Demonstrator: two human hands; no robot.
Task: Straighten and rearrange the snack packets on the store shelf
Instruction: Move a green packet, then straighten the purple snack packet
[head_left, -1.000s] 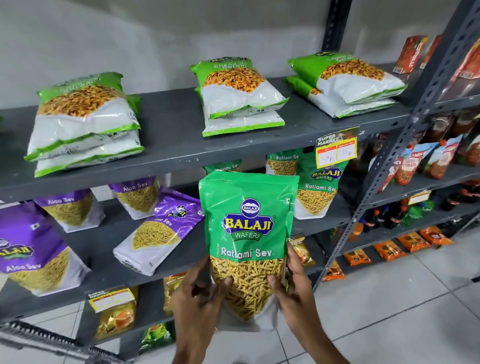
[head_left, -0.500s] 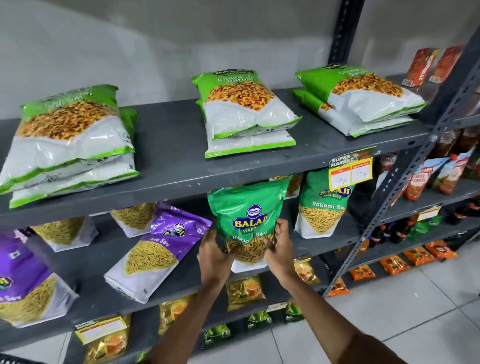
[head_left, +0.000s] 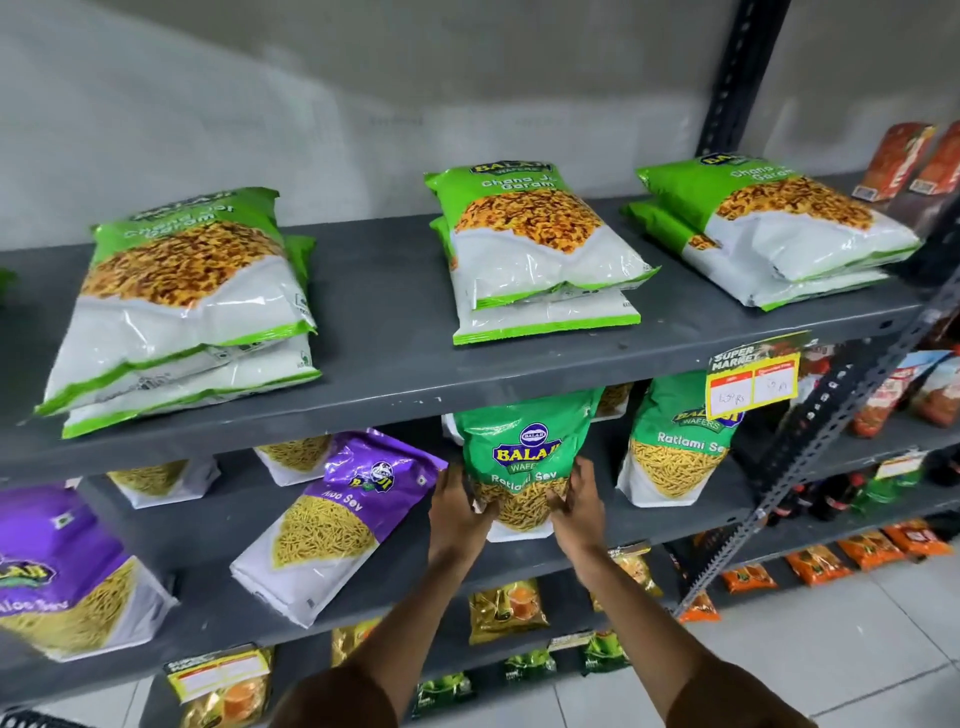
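A green Ratlami Sev packet (head_left: 524, 447) stands upright on the second shelf (head_left: 654, 525), its top tucked under the shelf above. My left hand (head_left: 457, 512) grips its lower left side and my right hand (head_left: 579, 501) grips its lower right side. A second green Ratlami Sev packet (head_left: 675, 452) stands upright just to its right. To the left a purple Aloo Sev packet (head_left: 337, 519) lies tilted, and another purple Aloo Sev packet (head_left: 57, 566) leans at the far left.
The top shelf (head_left: 384, 291) carries three stacks of green-and-white Chana Jor Garam bags (head_left: 535, 249). A yellow price tag (head_left: 750, 384) hangs from its front edge. Lower shelves hold small yellow and orange packets (head_left: 506, 610). A neighbouring rack at right holds red packets and bottles.
Both hands carried the green Ratlami Sev packet from in front of me up and into the second shelf, where it now stands upright. The view has moved closer to the shelf.
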